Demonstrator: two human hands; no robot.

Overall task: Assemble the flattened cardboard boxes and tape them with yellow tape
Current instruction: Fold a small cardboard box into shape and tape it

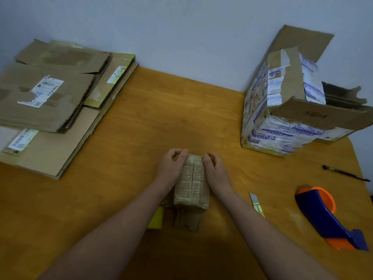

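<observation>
Head view: box (191, 182) sits at table (181, 108) centre. Left hand (173, 159) and right hand (214, 163) grasp its far end, fingers curled, one per side. Tape dispenser (323, 216) lies well to the right.

left hand (173, 163) bare | right hand (216, 165) bare | forearms (125, 229) bare (both)

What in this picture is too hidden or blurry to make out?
Head view:
- Flattened boxes: label print too blurred to read.
- Large open box: inside hidden by its flaps.
- Yellow item: mostly covered by small box and forearm.
- Left hand, right hand: whether curled fingers pinch anything, too small.
</observation>
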